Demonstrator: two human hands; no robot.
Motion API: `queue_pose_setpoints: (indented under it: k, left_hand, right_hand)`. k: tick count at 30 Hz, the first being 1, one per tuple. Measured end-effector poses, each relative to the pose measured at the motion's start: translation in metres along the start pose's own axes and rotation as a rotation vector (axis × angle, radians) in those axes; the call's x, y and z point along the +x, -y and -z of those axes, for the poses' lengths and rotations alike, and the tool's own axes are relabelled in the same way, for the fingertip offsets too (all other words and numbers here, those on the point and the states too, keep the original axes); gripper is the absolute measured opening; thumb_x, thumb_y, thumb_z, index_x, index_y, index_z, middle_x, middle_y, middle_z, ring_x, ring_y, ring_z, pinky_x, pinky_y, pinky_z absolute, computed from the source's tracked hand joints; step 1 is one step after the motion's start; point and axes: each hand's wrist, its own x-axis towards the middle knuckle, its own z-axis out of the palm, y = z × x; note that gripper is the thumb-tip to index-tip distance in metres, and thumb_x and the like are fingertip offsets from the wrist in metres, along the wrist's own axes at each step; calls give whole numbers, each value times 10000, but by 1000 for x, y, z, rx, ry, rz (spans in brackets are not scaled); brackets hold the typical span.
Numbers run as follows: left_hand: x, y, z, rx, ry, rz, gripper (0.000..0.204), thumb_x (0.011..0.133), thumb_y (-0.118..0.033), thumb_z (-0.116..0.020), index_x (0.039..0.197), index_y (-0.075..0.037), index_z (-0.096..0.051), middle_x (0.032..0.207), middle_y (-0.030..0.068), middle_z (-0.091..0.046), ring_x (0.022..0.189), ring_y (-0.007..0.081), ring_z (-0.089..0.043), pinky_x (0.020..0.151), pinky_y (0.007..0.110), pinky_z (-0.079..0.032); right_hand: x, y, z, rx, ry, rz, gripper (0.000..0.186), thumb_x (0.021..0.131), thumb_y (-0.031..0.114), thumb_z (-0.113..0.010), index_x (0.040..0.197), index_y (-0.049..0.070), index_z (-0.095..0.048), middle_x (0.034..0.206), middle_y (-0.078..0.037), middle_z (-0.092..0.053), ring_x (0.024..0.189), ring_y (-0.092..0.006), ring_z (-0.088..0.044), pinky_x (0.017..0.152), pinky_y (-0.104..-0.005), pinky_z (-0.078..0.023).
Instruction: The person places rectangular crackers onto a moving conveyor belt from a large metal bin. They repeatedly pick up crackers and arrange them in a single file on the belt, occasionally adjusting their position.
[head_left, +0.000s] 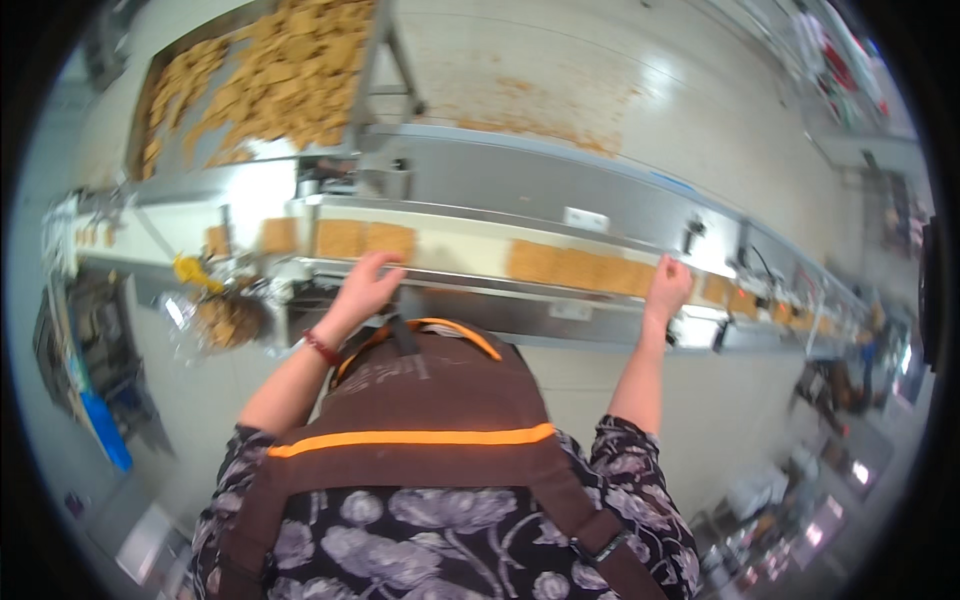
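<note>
The left one of two head cameras looks down from up on the person's head. The brown apron [400, 390] is nearest. The left hand [368, 288], right hand [669, 288] and long belt [460, 245] are farther off, and the floor [700, 85] is farther still. Straight edges bend near the round, dark rim.

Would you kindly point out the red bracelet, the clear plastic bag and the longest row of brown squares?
Red bracelet [321, 347]: head view, middle of the band.
Clear plastic bag [226, 320]: head view, middle of its bulging side.
Longest row of brown squares [580, 269]: head view, middle of its top surface.
</note>
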Motion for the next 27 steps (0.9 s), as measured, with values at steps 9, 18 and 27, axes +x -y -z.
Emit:
queue_pose_setpoints:
  k: [9,18,27]
  left_hand:
    - [-22,20,1,-147,-38,68,309,889,-272,-607,1094,-44,-647,1153,164,-575,1107,311,-557,947,379,-459]
    - [-50,57,13,-162,-153,56,283,876,-268,-615,1049,-48,-656,1100,163,-594,1077,311,-574,961,375,-454]
    - [-67,73,29,-197,-216,111,324,889,-308,-608,1112,-77,-646,1075,135,-582,1016,266,-572,886,357,-474]
  right_hand:
    - [-56,165,-50,405,282,167,93,861,139,-636,894,52,-642,901,-109,-646,885,-312,-593,771,-429,-462]
    - [-68,254,-74,466,389,338,135,898,172,-615,901,40,-645,924,-115,-645,910,-302,-589,812,-399,-463]
    - [-85,315,-87,526,488,477,96,875,155,-631,879,61,-648,903,-92,-653,908,-299,-584,800,-406,-464]
